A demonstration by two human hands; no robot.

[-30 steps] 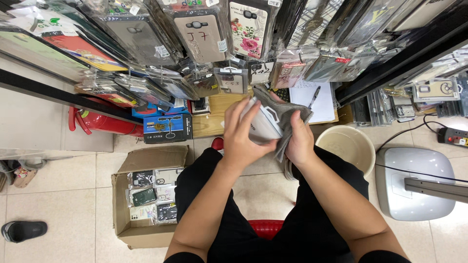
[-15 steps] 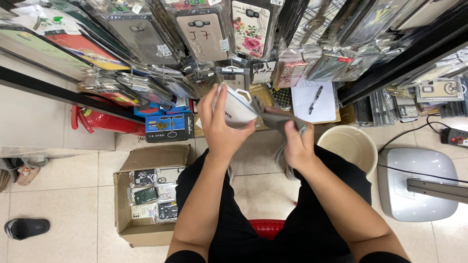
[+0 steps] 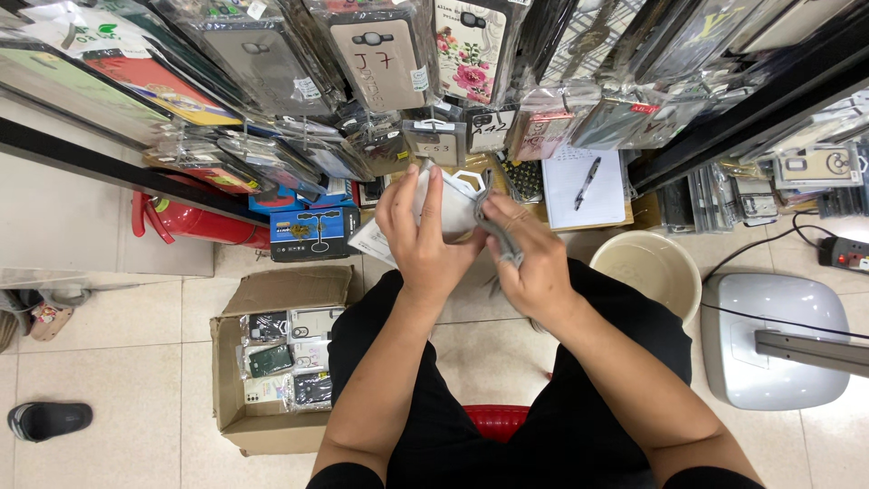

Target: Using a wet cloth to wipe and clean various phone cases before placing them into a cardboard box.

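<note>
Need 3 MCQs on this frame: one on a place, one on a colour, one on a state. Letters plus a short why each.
1. Where is the cardboard box?
A. On the floor by the person's left knee
B. On the shelf
C. On the person's lap

2. What colour is the bucket?
A. Blue
B. Cream
C. Black

3. What is the left hand doing?
A. Resting flat on the knee
B. Holding a white packet
C. Writing with the pen

Answers:
1 A, the box sits open on the tiles beside the left leg.
2 B, the bucket by the right knee is pale cream.
3 B, the fingers wrap the packet in front of the hanging cases, while the right hand grips a grey piece.
</note>
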